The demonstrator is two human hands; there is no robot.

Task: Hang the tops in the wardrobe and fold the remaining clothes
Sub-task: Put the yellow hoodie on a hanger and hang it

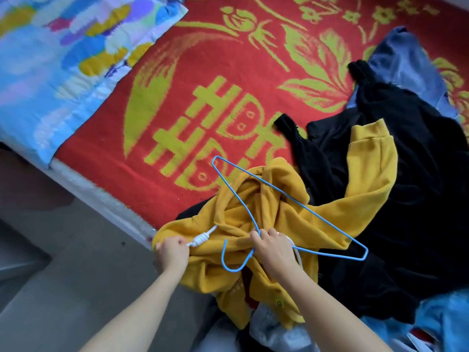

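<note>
Bedroom: blanketed bed (177, 102), pillow (63, 59).

Bare left hand (172, 254), bare right hand (270, 251); forearms (132, 308) uncovered along whole visible length, to frame edge.

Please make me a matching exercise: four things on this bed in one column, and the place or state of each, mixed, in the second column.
1 blue hanger
2 yellow top
3 black garment
4 patterned pillow

A at the far left of the bed
B gripped by the right hand
C bunched under the hanger
D spread right of the yellow top

Pairs: 1-B, 2-C, 3-D, 4-A
</note>
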